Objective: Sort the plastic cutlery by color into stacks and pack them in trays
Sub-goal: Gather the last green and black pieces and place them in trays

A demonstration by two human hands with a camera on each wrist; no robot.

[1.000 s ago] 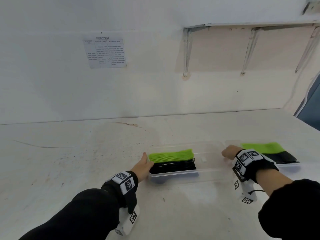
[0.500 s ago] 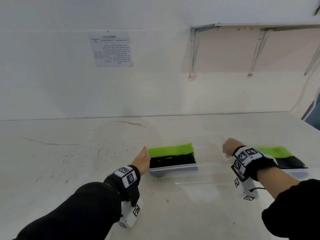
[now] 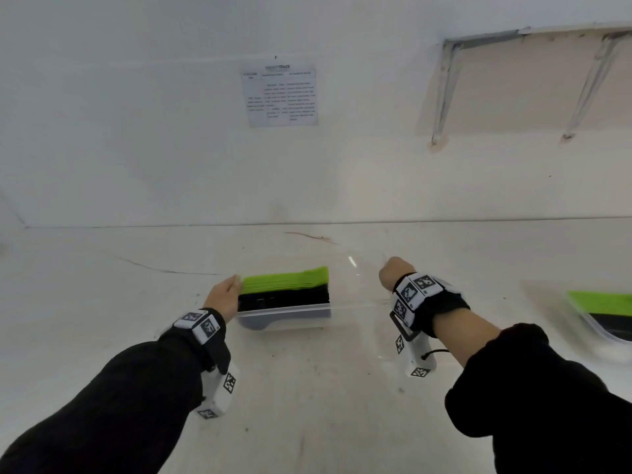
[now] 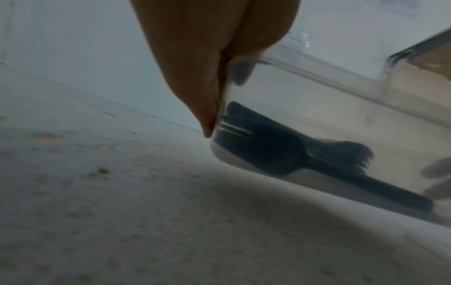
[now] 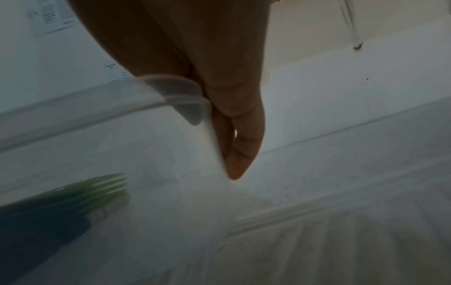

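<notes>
At centre frame, the clear tray (image 3: 284, 311) of green forks (image 3: 286, 279) and black forks (image 3: 284, 297) now hangs above the white table (image 3: 102, 302), lifted from where it sat a second ago. The left hand (image 3: 224, 295) and right hand (image 3: 393, 273) each pinch an end. A second packed tray (image 3: 578, 323) has slid to the right edge, suggesting this one is being carried off.

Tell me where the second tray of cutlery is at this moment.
In the head view the second tray lies on the table at the far right edge, cut off by the frame, right of the right hand and apart from it.
</notes>
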